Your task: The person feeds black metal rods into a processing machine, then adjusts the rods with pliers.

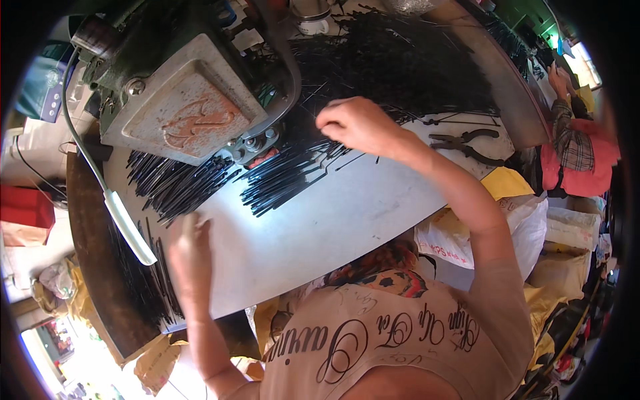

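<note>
My right hand [360, 125] is over the near edge of a large heap of thin black rods [407, 63]. Its fingers are curled together in a pinch, and whatever is between them is too small or hidden to name. My left hand [191, 250] is smeared by motion over the pale tabletop [327, 213], so its fingers cannot be read. Just beyond it lies a bundle of black rods [180, 187]. A second bundle of black rods [280, 177] lies between my hands, below the head of a green machine with a grey metal cover [193, 110].
Black-handled pliers [467, 143] lie right of my right forearm. A lit lamp tube [129, 227] leans over the left side, near more rods [157, 267] along the table edge. White and yellow bags [527, 230] stand at the right. Another person [577, 147] works at the far right.
</note>
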`<state>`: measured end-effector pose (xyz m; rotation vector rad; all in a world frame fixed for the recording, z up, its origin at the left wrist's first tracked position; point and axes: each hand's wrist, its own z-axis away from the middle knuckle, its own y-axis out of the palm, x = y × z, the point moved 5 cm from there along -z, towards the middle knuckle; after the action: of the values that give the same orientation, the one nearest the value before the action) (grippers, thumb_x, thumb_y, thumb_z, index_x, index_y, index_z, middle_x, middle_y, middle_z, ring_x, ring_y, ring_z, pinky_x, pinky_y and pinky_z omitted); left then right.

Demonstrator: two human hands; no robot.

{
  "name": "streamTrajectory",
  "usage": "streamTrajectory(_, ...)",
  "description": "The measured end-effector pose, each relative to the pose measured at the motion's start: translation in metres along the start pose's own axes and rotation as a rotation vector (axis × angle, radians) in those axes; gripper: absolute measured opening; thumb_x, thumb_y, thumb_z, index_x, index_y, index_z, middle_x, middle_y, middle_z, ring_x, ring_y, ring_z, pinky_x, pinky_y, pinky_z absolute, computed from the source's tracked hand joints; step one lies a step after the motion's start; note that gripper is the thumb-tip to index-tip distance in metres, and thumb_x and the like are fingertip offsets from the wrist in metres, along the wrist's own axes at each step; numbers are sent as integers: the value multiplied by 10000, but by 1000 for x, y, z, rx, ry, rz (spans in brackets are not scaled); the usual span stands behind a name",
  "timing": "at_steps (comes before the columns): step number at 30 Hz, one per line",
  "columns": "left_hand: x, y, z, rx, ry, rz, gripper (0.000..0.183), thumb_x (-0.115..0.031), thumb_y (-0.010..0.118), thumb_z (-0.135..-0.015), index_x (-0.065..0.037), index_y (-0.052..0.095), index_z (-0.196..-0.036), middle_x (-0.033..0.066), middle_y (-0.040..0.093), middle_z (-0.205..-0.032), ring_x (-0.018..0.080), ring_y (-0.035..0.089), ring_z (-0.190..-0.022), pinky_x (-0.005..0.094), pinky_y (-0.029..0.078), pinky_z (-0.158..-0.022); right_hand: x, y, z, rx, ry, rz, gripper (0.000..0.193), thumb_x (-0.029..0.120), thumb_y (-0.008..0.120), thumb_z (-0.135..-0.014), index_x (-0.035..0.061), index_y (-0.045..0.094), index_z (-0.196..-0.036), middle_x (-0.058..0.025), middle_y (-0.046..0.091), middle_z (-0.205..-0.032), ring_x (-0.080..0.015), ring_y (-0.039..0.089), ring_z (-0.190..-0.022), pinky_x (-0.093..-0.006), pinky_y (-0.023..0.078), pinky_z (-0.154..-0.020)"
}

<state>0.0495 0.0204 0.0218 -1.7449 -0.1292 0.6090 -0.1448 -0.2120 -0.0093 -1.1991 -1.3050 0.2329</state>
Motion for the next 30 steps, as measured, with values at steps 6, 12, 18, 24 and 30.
streamTrajectory(6,-76,59,-34,-84,384,-35,79,-30,574,-706,-24,522,-765,106,499,-770,283,493,-739,367,414,-676,44,32,-7,178,-206,409,55,13,507,-707,12,511,-762,-123,496,-827,-289,559,-787,-379,466,-655)
streamTrajectory(12,-70,69,-39,-100,440,-40,91,-9,584,-685,-13,531,-758,110,505,-772,288,508,-723,374,421,-640,44,31,-3,198,-243,477,109,13,508,-705,10,478,-810,-134,486,-874,-288,556,-840,-396,462,-683)
streamTrajectory(18,-50,60,-41,-43,146,370,57,-29,598,-706,-10,584,-758,122,511,-703,254,532,-650,318,424,-573,28,17,-8,-57,-124,215,73,57,510,-794,12,453,-805,-126,536,-765,-327,564,-657,-376,463,-557)
streamTrajectory(24,-44,50,-36,-4,-2,547,79,-9,622,-687,2,590,-757,104,507,-720,210,523,-613,281,416,-567,12,14,-4,-272,93,-327,51,40,521,-812,11,481,-825,-72,549,-730,-187,541,-572,-285,439,-523)
streamTrajectory(30,-50,34,-37,-242,160,254,114,5,636,-668,-21,582,-764,103,490,-741,216,503,-610,296,415,-563,9,35,-4,-151,501,-1214,83,57,531,-825,-14,515,-864,-107,561,-827,-195,611,-734,-281,526,-629)
